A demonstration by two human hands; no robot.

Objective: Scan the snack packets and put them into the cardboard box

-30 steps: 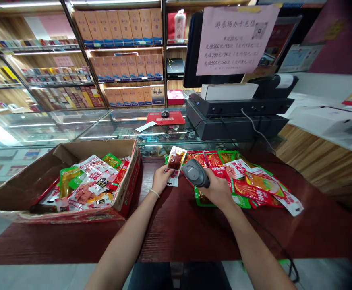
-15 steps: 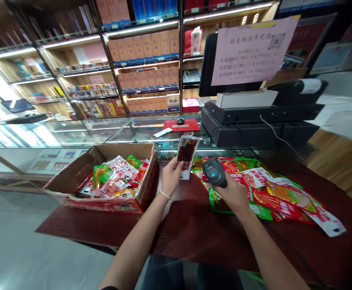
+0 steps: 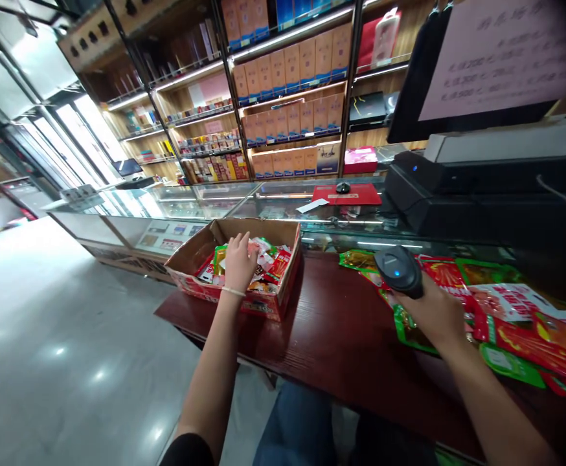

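My left hand [image 3: 241, 262], with a pale band at its wrist, is over the cardboard box [image 3: 287, 294] at the left of the counter. Its fingers are stretched out and apart, and no packet shows in them. Below and around it in the box lie several snack packets [image 3: 279, 264] in red, white and green; the hand hides part of them. Wrapped round the handle of a dark barcode scanner [image 3: 399, 272] with a lit blue light is my right hand [image 3: 436, 314]. The scanner's head points left, above a spread of snack packets [image 3: 506, 301].
Behind the packets, a monitor with a pink paper sign [image 3: 487, 65] stands on black till equipment [image 3: 458, 194]. A glass display case [image 3: 263, 200] runs along the back, with a red mat [image 3: 370, 194] and a mouse [image 3: 343, 188]. The dark red tabletop [image 3: 331, 310] lies between box and scanner.
My left hand has moved left from in front of the scanner to over the box, and the packet it held no longer shows in it. My view has turned left. The scanner stays in my right hand.
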